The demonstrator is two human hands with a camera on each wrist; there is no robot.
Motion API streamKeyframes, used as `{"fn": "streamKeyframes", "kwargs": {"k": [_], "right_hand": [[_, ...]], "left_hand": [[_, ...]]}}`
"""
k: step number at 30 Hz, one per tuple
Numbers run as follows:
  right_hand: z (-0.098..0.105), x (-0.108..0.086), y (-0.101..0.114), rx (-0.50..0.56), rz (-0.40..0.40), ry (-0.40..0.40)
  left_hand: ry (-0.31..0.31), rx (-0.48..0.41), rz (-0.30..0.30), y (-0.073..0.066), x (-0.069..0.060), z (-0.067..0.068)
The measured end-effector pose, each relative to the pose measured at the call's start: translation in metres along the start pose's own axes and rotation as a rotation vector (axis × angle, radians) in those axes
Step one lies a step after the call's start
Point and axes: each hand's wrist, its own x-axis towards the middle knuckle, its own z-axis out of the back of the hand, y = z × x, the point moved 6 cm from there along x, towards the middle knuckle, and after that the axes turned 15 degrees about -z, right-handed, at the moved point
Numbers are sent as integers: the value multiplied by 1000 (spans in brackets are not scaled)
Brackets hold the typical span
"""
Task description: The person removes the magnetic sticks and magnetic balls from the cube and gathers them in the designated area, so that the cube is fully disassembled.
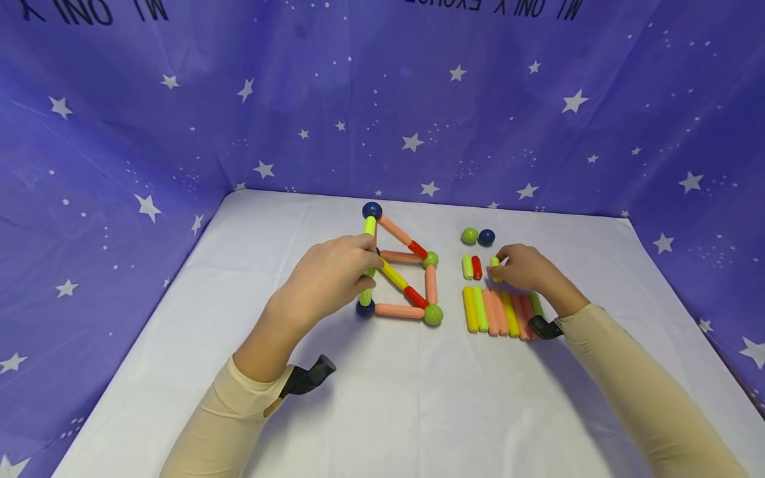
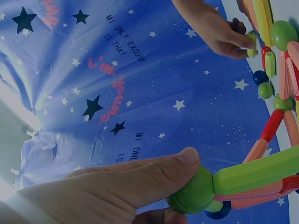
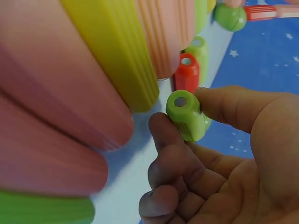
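My left hand grips a green ball between thumb and fingers, part of a frame of sticks and balls. A light green stick runs out from that ball. Blue balls and green balls form corners, joined by pink sticks; a yellow stick with a red one slants across. My right hand pinches a short light green stick by its sides, right of a short red stick and another short green one.
A row of longer sticks, yellow, green and pink, lies just in front of my right hand. Behind the short sticks, a loose green ball and a blue ball sit side by side. A starred purple cloth stands behind the white table.
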Motion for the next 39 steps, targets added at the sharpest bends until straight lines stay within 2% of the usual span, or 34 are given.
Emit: {"fn": "streamKeyframes", "kwargs": {"k": [5,10,13,17,20,23,28,33,39], "right_hand": [[-4,11,2,17,-52,54],[-5,11,2,26,-67,60],[-3,8,4,16,-54,28],[5,0,15,3,-1,-77],[13,-8,33,16,65,-165],[17,-15,59,59,137,-205],[18,-29,108,125,314,-214],[18,-38,146,169,490,-247],[12,-38,179,204,606,-249]], "left_hand": [[-3,-6,-8,-2,1,0],[-5,-7,-10,-3,3,1],[-6,-3,-7,-3,3,2],[-2,0,-6,-2,2,3],[2,4,-3,-2,0,3],[4,7,4,0,-1,4],[4,0,10,0,-2,3],[2,-6,4,0,-1,1],[7,8,1,1,0,0]]}}
